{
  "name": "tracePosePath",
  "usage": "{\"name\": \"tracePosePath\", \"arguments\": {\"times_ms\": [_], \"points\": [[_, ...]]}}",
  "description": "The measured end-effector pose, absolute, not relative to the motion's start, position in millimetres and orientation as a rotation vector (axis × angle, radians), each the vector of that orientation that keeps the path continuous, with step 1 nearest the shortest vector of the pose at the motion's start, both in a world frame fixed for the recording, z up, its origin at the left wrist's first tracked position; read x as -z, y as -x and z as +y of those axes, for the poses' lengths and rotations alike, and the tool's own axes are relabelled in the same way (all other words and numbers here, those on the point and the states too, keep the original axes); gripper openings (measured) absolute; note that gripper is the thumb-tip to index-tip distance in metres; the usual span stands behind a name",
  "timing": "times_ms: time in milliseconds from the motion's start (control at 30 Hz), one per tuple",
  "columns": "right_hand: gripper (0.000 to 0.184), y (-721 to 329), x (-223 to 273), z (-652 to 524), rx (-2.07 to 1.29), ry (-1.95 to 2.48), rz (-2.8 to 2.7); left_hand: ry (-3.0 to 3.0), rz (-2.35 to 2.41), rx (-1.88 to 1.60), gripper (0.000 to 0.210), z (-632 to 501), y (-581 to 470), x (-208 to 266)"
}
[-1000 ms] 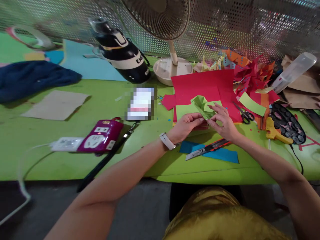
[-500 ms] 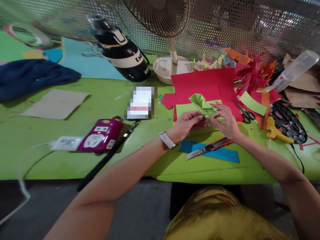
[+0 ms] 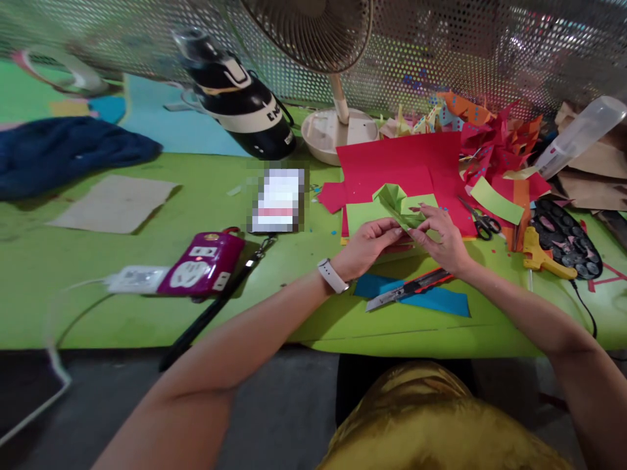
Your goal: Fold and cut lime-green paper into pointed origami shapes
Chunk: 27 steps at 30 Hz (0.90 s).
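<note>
A folded piece of green paper [image 3: 390,198] is held up between my two hands, its pleated top fanning out. My left hand [image 3: 371,247] pinches its lower edge from the left. On the other side my right hand [image 3: 443,239] grips the paper with thumb and fingers. Beneath it lie a flat light green sheet [image 3: 360,219] and a large red sheet [image 3: 392,156]. Nearer to me, a utility knife [image 3: 411,287] with its blade out rests across a blue paper strip [image 3: 443,300].
Scissors [image 3: 484,226], a yellow glue gun [image 3: 543,254] and a black palette tray [image 3: 568,238] lie at right. A fan [image 3: 337,124] and black bottle [image 3: 255,117] stand behind. Leftward are a phone [image 3: 279,199], purple power bank [image 3: 203,264] and brown paper [image 3: 115,203].
Both hands still hold the folded green paper in nearly the same place. My right fingers have shifted slightly on it. The whole view has moved a little.
</note>
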State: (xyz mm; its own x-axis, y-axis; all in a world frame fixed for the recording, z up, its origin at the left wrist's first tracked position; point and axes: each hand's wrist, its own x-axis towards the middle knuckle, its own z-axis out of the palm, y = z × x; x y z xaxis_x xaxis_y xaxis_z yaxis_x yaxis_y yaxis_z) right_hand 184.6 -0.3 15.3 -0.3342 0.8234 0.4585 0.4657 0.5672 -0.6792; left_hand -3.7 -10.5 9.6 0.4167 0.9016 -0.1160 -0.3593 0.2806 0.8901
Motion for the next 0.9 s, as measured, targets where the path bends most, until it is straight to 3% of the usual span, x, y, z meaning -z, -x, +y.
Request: {"name": "tracePosePath", "arguments": {"times_ms": [600, 900], "points": [[0.034, -180.1, -11.1, -7.2, -0.65, 1.105, -1.913, -0.933, 0.829, -0.939, 0.023, -12.5, 5.3, -6.7], [0.033, -179.0, -9.2, -7.8, -0.678, 1.148, -1.915, -0.914, 0.83, -0.931, 0.027, -13.0, 5.1, -2.4]]}}
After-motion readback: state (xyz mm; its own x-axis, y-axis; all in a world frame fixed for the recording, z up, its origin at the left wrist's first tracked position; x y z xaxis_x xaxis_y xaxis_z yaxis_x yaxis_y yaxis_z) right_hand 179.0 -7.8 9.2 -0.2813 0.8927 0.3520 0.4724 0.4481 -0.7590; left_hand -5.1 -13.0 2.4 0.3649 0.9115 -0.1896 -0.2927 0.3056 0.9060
